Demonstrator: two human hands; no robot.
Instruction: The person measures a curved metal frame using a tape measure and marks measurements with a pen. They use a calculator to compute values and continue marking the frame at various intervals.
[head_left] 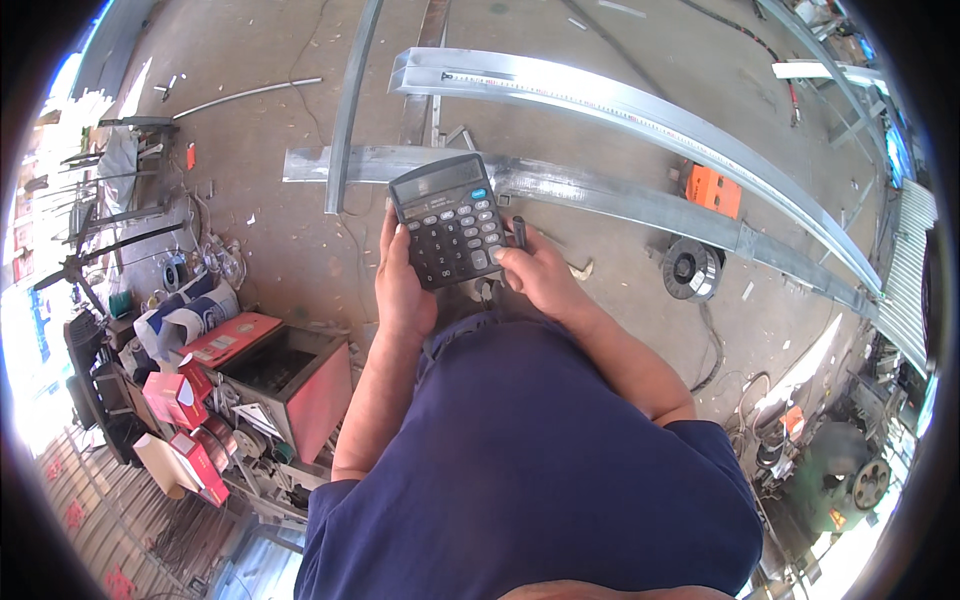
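My left hand (400, 285) holds a black desk calculator (452, 218) from below, screen up, in front of my chest. My right hand (540, 275) touches the calculator's right edge with a fingertip on the keys and grips a dark marker (519, 232) that sticks up beside it. Both forearms come up from my dark blue shirt.
Long galvanised steel channels (640, 110) lie on the concrete floor ahead, with a measuring tape laid along one. An orange box (714, 190) and a wire spool (692, 268) sit at the right. A red welding machine (300, 385), boxes and tools crowd the left. A machine (850, 470) stands at lower right.
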